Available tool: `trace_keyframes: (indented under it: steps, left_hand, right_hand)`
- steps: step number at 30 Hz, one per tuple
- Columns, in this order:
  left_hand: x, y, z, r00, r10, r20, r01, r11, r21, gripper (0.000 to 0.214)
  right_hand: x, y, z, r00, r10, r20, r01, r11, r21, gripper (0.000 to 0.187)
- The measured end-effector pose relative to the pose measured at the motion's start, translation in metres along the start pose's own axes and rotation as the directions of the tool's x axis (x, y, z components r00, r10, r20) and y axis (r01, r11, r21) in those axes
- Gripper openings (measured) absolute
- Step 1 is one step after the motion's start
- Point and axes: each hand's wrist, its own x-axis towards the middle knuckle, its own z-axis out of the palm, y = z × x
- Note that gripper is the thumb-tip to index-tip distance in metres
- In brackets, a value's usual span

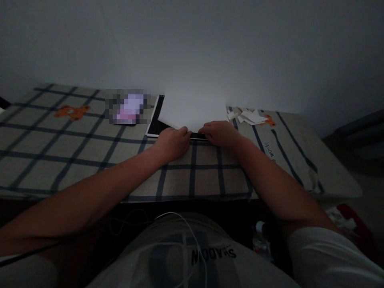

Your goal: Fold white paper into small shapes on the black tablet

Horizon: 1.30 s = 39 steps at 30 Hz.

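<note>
Left hand (pixel 174 143): fingers curled, tips at the near edge of the white sheet (pixel 192 112); whether the fingers are clamped on the paper or only rest on it cannot be told. Right hand (pixel 220 133): fingers bent and reaching inward over the same edge, just beside the left hand; grip on the paper likewise cannot be told. The white sheet lies between the hands and the wall (pixel 192 48), on top of a flat black piece with a pale border (pixel 153 126), which shows along the left side and the near edge. The sheet is turned slightly relative to the black piece. Left of this stack, near it, lies a phone (pixel 129 110), its lit screen pixelated. Right of the stack, just beside it, is a loose pile of white paper scraps (pixel 252 117). All of these items rest on a checked cloth (pixel 177 180) covering the bench, printed with an orange bear (pixel 72 113) at the far left. Below the near edge of the bench, a white cable (pixel 192 234) crosses the person's shirt (pixel 168 256), and a clear bottle (pixel 260 242) with a white cap stands to the right, in shadow
</note>
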Motion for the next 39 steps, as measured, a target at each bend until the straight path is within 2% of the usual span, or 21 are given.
trace_keyframes:
  steps: [19,28,34,39]
  left_hand:
    - [0.000,0.001,-0.005,0.999,-0.043,0.026,0.044,0.999,-0.013,0.041]
    - [0.000,0.002,-0.003,0.999,-0.038,0.014,0.038,0.999,-0.002,0.039]
    - [-0.002,0.004,-0.007,0.998,-0.048,0.032,0.049,0.999,-0.013,0.040]
    - [-0.005,0.006,-0.007,0.999,-0.045,0.024,0.045,0.999,-0.002,0.040]
  right_hand:
    - [0.009,-0.016,0.001,1.000,0.004,0.000,-0.004,1.000,-0.025,0.040]
    - [0.006,-0.011,-0.002,1.000,0.001,0.015,0.000,0.998,-0.063,0.038]
    - [0.002,-0.004,0.007,1.000,-0.005,-0.020,0.005,1.000,0.011,0.047]
    - [0.004,-0.001,0.010,1.000,-0.002,0.006,0.002,0.999,0.043,0.049]
